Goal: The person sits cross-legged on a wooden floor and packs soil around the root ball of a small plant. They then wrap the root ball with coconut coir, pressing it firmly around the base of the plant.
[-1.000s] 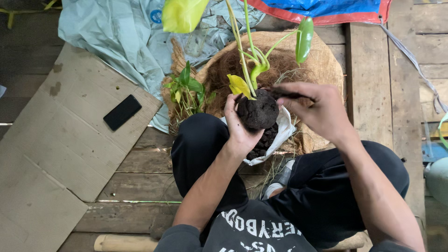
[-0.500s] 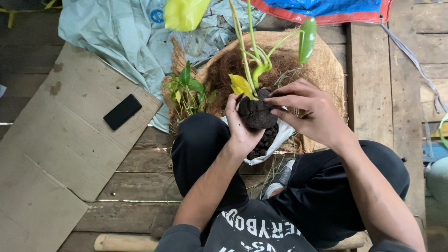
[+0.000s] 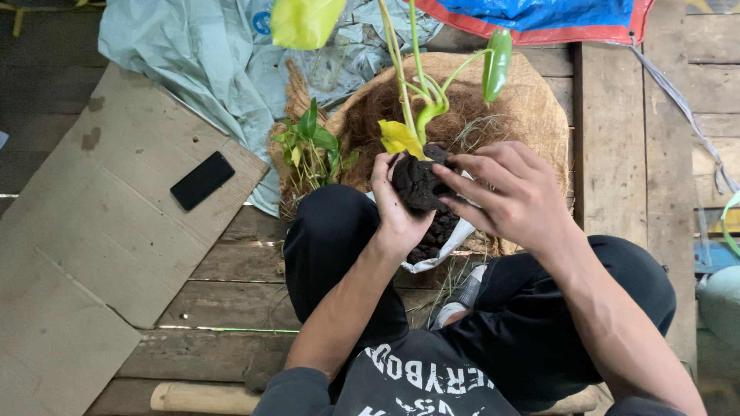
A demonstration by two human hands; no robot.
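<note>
My left hand (image 3: 395, 206) cups a dark ball of soil (image 3: 417, 183) around the roots of a young plant (image 3: 420, 96) with long green stems, a yellow leaf and a green leaf. My right hand (image 3: 515, 194) presses on the soil ball from the right, its fingers curled over the top. Both hands hold the ball above a white bag of dark soil (image 3: 439, 240) that lies between my knees. Behind it sits a burlap sack (image 3: 539, 108) heaped with brown coconut fibre (image 3: 378, 115).
A small leafy green plant (image 3: 308, 150) lies left of the sack. A black phone (image 3: 202, 179) rests on flattened cardboard (image 3: 85, 246) at the left. A pale tarp (image 3: 208, 54) and a blue tarp (image 3: 570, 14) lie at the back on the wooden plank floor (image 3: 617, 131).
My right hand has shifted lower and closed further over the soil ball. The left hand has kept its hold under it.
</note>
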